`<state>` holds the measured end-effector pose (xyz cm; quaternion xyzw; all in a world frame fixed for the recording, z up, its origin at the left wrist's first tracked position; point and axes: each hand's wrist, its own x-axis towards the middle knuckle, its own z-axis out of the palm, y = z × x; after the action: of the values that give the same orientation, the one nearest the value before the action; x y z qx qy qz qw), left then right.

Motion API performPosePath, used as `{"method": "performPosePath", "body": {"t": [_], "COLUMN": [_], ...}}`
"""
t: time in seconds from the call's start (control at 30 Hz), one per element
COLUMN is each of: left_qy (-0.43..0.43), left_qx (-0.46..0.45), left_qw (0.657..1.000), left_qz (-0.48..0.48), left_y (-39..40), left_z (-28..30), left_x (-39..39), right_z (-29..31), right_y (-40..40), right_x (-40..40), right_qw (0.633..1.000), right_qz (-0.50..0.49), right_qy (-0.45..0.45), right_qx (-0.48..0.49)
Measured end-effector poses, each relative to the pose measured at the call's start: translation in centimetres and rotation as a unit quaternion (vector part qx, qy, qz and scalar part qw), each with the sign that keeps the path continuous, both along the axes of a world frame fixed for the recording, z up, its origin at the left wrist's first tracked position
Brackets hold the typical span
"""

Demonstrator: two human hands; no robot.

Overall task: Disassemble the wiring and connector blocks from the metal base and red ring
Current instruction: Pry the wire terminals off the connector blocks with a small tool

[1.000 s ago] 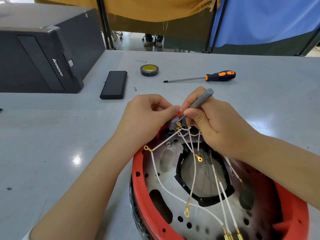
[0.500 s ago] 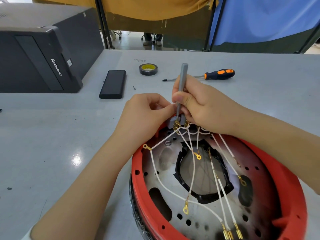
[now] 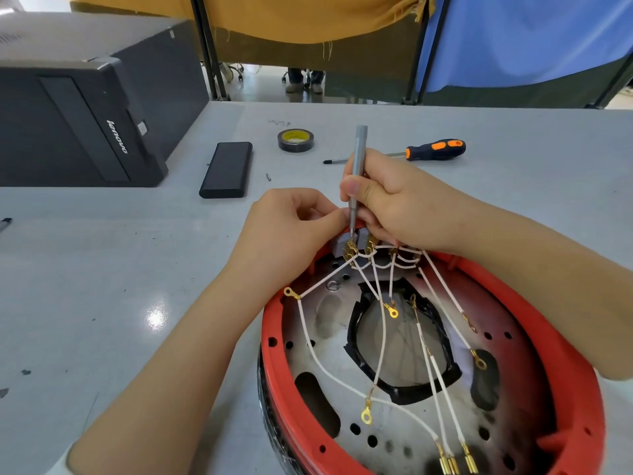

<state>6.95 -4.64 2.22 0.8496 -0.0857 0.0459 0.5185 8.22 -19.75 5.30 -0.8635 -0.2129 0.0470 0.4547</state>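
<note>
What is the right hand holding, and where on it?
The right hand holds the grey screwdriver, its grip around the lower shaft.

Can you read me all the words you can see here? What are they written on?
"lenovo" in white letters, running sideways on the front of the black computer case.
The yellow label inside the roll of black tape has dark print, too small and blurred to read.
The small white sticker on the computer case: too small to read.
Faint scribbles on the table behind the tape: not readable.
No other words or numbers show.
</note>
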Motion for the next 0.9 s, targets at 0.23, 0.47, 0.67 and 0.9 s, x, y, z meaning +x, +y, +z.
{"method": "performPosePath", "body": {"t": [0.23,0.47,0.67,0.9], "left_qy": [0.007,0.002,-0.001,-0.002], "left_qx": [-0.006,0.004,0.007,0.011], "left_qw": [1.000,1.000,1.000,1.000], "left_qz": [-0.005,0.000,-0.001,-0.004], "left_y": [0.0,0.0,0.0,0.1], "left_z": [0.1,0.1,0.0,0.1], "left_x": [-0.1,-0.1,0.0,0.0], "right_z": [-0.2,-1.7,-1.5,-0.7], "right_y": [-1.0,-1.7,-1.3,-0.2], "right_x": [-1.0,-2.1,-2.3,-1.1], "right_qw": [0.999,0.995,0.995,0.999], "right_qz": [0.018,0.006,0.005,-0.010], "right_qy": [0.004,-0.048,-0.093,-0.034], "right_qx": [0.050,0.084,0.039,0.021]}}
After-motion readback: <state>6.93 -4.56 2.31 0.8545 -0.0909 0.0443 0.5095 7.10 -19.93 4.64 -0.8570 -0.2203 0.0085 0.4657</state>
